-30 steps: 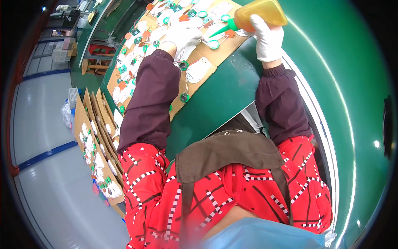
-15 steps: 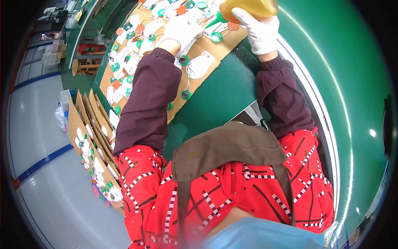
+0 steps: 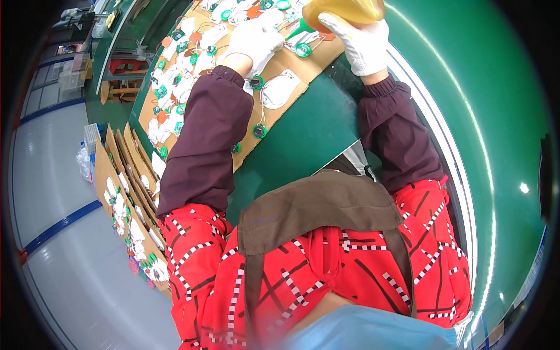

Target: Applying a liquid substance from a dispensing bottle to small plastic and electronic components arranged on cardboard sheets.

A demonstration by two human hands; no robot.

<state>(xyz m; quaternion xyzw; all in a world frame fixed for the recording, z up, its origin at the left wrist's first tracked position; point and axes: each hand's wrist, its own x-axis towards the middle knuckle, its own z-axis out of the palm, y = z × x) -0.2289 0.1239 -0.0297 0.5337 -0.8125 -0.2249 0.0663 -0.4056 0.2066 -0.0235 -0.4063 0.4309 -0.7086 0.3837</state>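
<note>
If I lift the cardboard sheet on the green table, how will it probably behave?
The cardboard sheet looks thin and broad, so it may flex. Its green-rimmed discs and white pieces lie on top, so they could slide if tilted.

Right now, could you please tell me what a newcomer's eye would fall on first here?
Probably the bright red patterned clothes, filling the lower middle. Next, perhaps the yellow bottle in the white-gloved right hand at the top, its green nozzle slanting toward the cardboard sheet near the left hand. That sheet, crowded with white pieces and green-rimmed discs, lies on the green table.
</note>
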